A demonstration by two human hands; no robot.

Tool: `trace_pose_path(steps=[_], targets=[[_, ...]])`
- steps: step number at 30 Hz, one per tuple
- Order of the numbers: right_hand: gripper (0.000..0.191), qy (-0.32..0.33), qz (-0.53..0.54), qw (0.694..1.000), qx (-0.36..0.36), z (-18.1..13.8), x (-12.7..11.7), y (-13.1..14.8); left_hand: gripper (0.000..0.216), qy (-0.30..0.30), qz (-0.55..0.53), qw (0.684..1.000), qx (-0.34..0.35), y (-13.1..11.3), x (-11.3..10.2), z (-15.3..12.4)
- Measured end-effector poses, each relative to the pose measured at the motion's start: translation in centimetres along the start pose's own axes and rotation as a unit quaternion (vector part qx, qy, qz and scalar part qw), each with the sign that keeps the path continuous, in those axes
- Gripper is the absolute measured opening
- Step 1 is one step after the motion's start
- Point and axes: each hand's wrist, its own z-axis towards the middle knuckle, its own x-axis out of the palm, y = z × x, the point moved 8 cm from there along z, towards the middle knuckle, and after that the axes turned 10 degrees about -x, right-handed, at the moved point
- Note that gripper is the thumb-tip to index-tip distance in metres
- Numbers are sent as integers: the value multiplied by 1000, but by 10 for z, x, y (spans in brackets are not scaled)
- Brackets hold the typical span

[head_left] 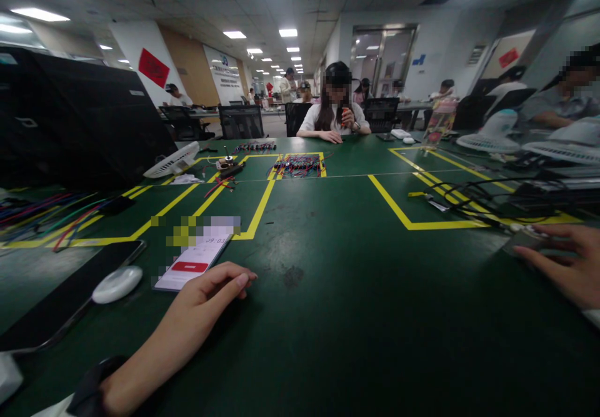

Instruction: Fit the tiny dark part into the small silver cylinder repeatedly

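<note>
My left hand [218, 289] rests on the green table, its fingers loosely curled and the thumb lying against them, with nothing visible in its grasp. Just beyond it lies a phone [190, 267] with a lit white screen and a red button. At the far right, my right hand [569, 261] is closed around the edge of a small dark, flat rectangular block [525, 240]. A black cable [473, 207] runs close to this block; whether they are joined I cannot tell. Part of the right hand is cut off by the frame.
A second, dark-screened phone [70, 292] and a white oval object [117, 284] lie at left, below a black computer case [79, 117]. Bundled wires [300, 165] sit inside yellow tape [262, 211]. White fans [492, 132] stand at right. Across the table sits a person [335, 114].
</note>
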Motion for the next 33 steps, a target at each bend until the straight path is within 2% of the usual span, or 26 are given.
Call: trace_pose_path(steps=[2, 4, 6, 7, 10, 12, 15, 17, 19, 22, 24, 26, 29, 33], targets=[[51, -10, -4, 999, -38, 4, -9, 27, 24, 10, -4, 1000, 7, -2, 3, 0], [49, -56, 20, 994, -91, 8, -22, 70, 23, 19, -7, 1000, 15, -5, 6, 0], [49, -92, 115, 977, -152, 9, -30, 125, 22, 24, -7, 1000, 19, -6, 8, 0], [48, -90, 183, 963, -178, 10, -31, 156, 22, 25, -7, 999, 20, -6, 8, 0], [38, -18, 358, 897, -257, 6, -21, 253, 23, 26, -5, 999, 27, -6, 6, -1], [33, 31, 404, 854, -328, -1, -14, 312, 23, 27, -2, 999, 31, -7, 5, -2], [33, 88, 424, 816, -384, -12, -1, 366, 23, 28, 3, 999, 40, -9, 3, -3], [33, 119, 435, 812, -371, -15, 9, 376, 23, 32, 7, 998, 46, -10, 4, -4], [37, 129, 445, 818, -340, -14, 16, 374, 25, 31, 11, 998, 46, -11, 5, -4], [64, 146, 468, 828, -273, -10, 28, 361, 28, 19, 22, 999, 43, -17, 10, 0], [76, 172, 491, 823, -227, -9, 39, 354, 30, 25, 27, 998, 58, -31, 21, 3], [66, 201, 499, 817, -206, -9, 47, 352, 30, 47, 25, 994, 98, -55, 39, 6], [48, 221, 490, 816, -215, -9, 51, 353, 28, 57, 28, 980, 189, -99, 67, 11], [43, 218, 491, 813, -226, -9, 48, 356, 18, 40, 46, 962, 264, -141, 89, 18]])
